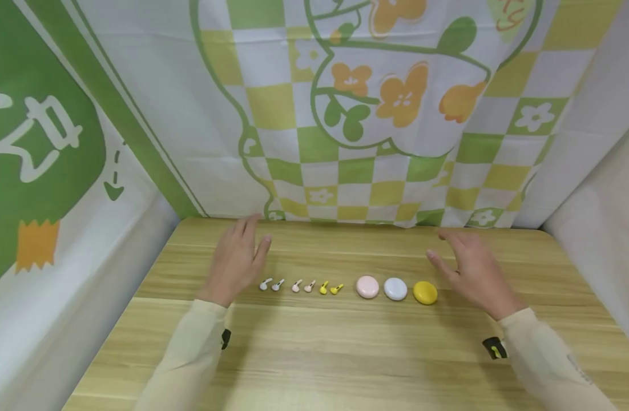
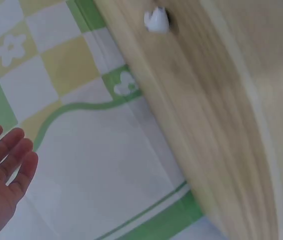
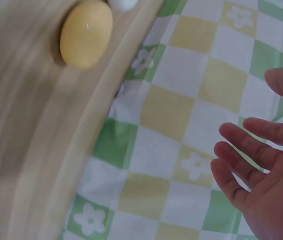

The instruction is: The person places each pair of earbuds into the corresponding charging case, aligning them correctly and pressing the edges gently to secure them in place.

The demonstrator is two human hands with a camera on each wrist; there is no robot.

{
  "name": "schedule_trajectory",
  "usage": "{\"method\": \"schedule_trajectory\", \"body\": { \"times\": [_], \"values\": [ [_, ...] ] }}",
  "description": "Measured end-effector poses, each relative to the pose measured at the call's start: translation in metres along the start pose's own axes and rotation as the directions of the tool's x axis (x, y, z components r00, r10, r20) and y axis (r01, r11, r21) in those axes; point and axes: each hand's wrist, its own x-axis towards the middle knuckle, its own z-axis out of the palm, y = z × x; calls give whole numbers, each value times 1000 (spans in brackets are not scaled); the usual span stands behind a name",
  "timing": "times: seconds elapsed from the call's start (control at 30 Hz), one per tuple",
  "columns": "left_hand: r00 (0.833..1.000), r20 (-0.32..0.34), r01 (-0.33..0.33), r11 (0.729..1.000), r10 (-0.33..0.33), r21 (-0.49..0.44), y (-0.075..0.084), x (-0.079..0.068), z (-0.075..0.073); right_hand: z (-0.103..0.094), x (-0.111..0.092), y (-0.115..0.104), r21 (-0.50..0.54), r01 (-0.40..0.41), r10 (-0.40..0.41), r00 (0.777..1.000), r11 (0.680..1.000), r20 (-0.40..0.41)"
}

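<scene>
My left hand (image 1: 234, 262) hovers left of a row of earbuds, fingers loosely extended, holding nothing. Nearest to it lie two white earbuds (image 1: 271, 284), then two pink earbuds (image 1: 303, 286) and two yellow earbuds (image 1: 330, 288). Further right in the same row sit three round, smooth cases: a pink case (image 1: 367, 287), a white case (image 1: 395, 289) and a yellow case (image 1: 424, 293). On the right, my right hand (image 1: 474, 271) is apart from the yellow case, its fingers relaxed and bare. The left wrist view catches one white earbud (image 2: 157, 20); the right wrist view shows the yellow case (image 3: 86, 34).
All of these lie on a wooden table (image 1: 314, 354). Behind its far edge hangs a checked green, yellow and white cloth (image 1: 325, 137). A green and white panel (image 1: 42, 142) stands at the left, and a pale wall (image 1: 602, 228) closes the right side.
</scene>
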Motion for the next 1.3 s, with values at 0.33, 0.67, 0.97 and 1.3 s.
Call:
{"method": "schedule_trajectory", "body": {
  "times": [0.33, 0.67, 0.97, 1.3],
  "values": [
    [999, 49, 19, 994, -14, -111, 21, -4, 22, 28, -8, -12, 35, 77, -75, 996, 996, -40],
    [994, 104, 68, 967, -43, -247, 47, -4, 45, 54, -14, -28, 93, 11, -13, 1000, 996, 29],
    [987, 158, 86, 945, -36, -317, 69, -7, 62, 77, -12, -41, 87, -9, 1, 995, 996, 96],
    [981, 195, 64, 943, 1, -327, 87, -11, 76, 98, -1, -48, 91, -81, 64, 982, 993, 179]
  ]
}}
